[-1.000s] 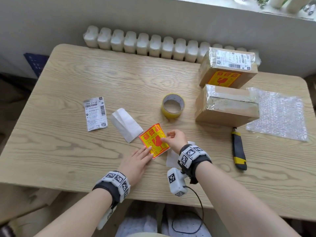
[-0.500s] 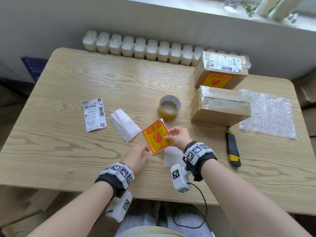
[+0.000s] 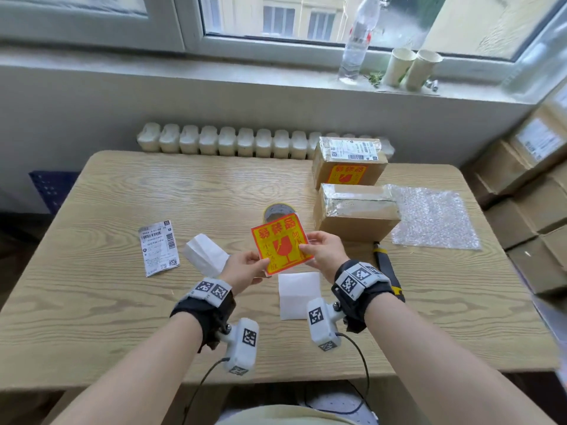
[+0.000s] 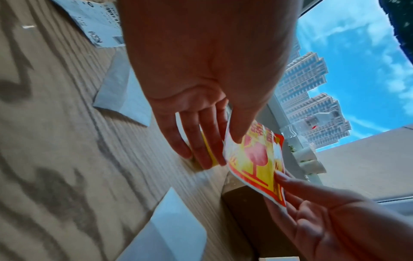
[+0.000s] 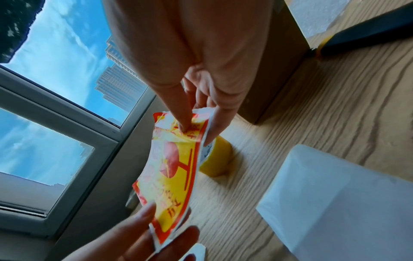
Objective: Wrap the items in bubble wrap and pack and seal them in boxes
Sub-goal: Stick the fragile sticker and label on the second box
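Two hands hold one red and yellow fragile sticker in the air above the near middle of the wooden table. The left hand pinches its lower left corner between thumb and fingers; the right hand pinches its right edge the same way. The sticker is roughly square, tilted slightly, its printed face toward the person, with the wine-glass symbol upright and the row of large characters along the top edge. It looks thin, light and floppy: in the wrist views it bows between the two grips, and a white backing appears to be lifting at the right hand's corner. It will likely curl or stick to itself, so holding it by opposite edges seems wise. Beyond it a tape roll sits mid-table, and a sealed cardboard box without a sticker rests toward the far right edge.
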A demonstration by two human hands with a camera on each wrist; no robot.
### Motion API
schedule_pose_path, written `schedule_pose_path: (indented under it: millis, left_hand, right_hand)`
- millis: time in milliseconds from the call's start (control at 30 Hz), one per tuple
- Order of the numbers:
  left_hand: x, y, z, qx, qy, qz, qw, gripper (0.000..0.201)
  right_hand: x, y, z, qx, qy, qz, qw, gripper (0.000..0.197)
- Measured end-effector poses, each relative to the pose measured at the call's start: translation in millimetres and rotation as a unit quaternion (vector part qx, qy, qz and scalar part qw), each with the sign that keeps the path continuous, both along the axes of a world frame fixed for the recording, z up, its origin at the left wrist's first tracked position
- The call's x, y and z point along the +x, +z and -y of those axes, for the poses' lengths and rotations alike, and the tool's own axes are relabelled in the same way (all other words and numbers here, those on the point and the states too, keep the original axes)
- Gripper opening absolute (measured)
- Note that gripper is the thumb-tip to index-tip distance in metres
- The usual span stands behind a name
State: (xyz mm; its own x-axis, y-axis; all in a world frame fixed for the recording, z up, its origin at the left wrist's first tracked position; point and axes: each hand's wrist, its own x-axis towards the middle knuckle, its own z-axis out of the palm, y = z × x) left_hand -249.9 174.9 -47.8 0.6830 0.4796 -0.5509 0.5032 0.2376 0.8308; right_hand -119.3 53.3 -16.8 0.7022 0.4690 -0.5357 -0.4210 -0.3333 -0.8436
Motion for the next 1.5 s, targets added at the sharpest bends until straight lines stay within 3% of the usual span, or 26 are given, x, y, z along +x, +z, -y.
schedule_pose_path:
  millis: [67, 133, 233, 300, 433, 600, 800, 933, 1033, 1133, 1300, 1500]
  left_hand:
    - [4.4, 7.8, -1.2, -0.002, -0.001, 0.001, 1.0, 0.01]
    - [8.4, 15.4, -0.8, -0.009, -0.004, 0.003, 1.0, 0.01]
    - [14.3, 26.3, 1.4, -0.02, -0.001, 0.011, 1.0, 0.014]
    - [18.9, 33.1, 2.5, -0.014, 0.004, 0.018, 1.0, 0.016]
    - [27.6, 46.0, 6.3, -0.015, 0.0, 0.033, 0.999, 0.021]
    - [31.9, 54.4, 4.6, -0.011, -0.01, 0.037, 0.999, 0.024]
    - [27.9, 61.5, 8.9, -0.015, -0.032, 0.054, 0.998, 0.007]
    - [29.9, 60.6, 11.6, 0.011, -0.03, 0.047, 0.998, 0.01]
    - [30.1, 60.5, 15.6, 0.016, -0.038, 0.048, 0.998, 0.002]
    - [28.2, 54.8, 17.3, 0.02, -0.044, 0.037, 0.998, 0.012]
    - [16.8, 31.7, 14.7, 0.038, -0.052, -0.036, 0.997, 0.024]
    - [4.3, 5.9, 19.2, 0.048, -0.026, -0.109, 0.993, 0.019]
  right_hand:
    - [1.6, 3.3, 3.6, -0.005, -0.004, 0.012, 1.0, 0.029]
    - [4.4, 3.0, 6.0, -0.053, 0.009, 0.077, 0.996, 0.039]
    - [7.8, 3.2, 9.6, -0.143, 0.084, 0.267, 0.949, 0.056]
    - [3.7, 9.3, 8.6, -0.127, 0.138, 0.33, 0.925, 0.047]
    - [-7.2, 12.8, 0.6, -0.038, 0.193, 0.269, 0.943, 0.019]
    - [-10.9, 12.3, -1.7, -0.005, 0.171, 0.224, 0.959, 0.022]
    - [-10.2, 6.9, 1.8, 0.001, 0.135, 0.202, 0.97, 0.016]
    - [-10.7, 3.6, 3.6, 0.005, 0.123, 0.182, 0.976, 0.02]
    - [-10.7, 1.9, 5.0, 0.017, 0.088, 0.162, 0.983, 0.012]
    - [-8.7, 1.3, 9.6, 0.021, 0.044, 0.133, 0.99, 0.012]
    - [-1.3, -2.8, 27.5, 0.029, -0.076, 0.069, 0.994, 0.02]
    - [9.5, -9.6, 56.4, 0.014, -0.158, 0.037, 0.987, 0.016]
